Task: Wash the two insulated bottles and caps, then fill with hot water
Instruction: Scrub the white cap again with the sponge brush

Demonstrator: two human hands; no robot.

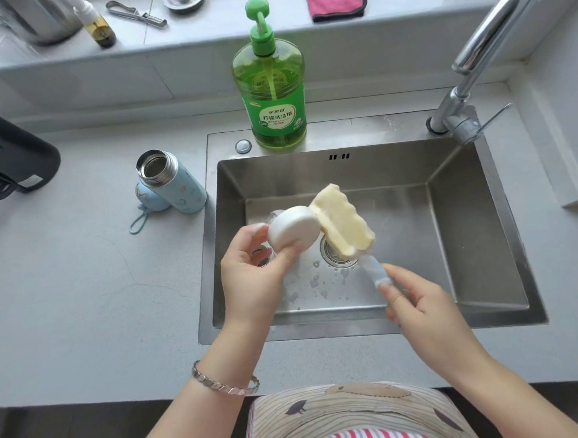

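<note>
Over the stainless sink point(470, 240), the left hand point(250, 276) grips a white cap point(293, 228), thumb and fingers curled round its rim and its flat top turned toward the camera. The cap looks light and rigid, and probably slippery when wet. Holding it by the edge, with the faces left bare for scrubbing, seems the sound hold; too loose a pinch could drop it toward the drain point(331, 253). The right hand point(420, 308) is closed round the clear handle of a sponge brush point(342, 222). Its soft, yellow, wavy-edged head stands above the sink's drain and touches the cap's right edge. The sponge should squash under pressure, while the handle looks stiff. The cap sits just beyond the left fingertips, above the sink's left half. Something with a metal rim lies in the sink under the left hand, too hidden to name. The light-blue insulated bottle point(172, 182) stands open on the counter just left of the sink, with its blue cap point(149, 197) against the side away from the sink. A green dish-soap bottle point(273, 93) stands on the sink's back rim.
</note>
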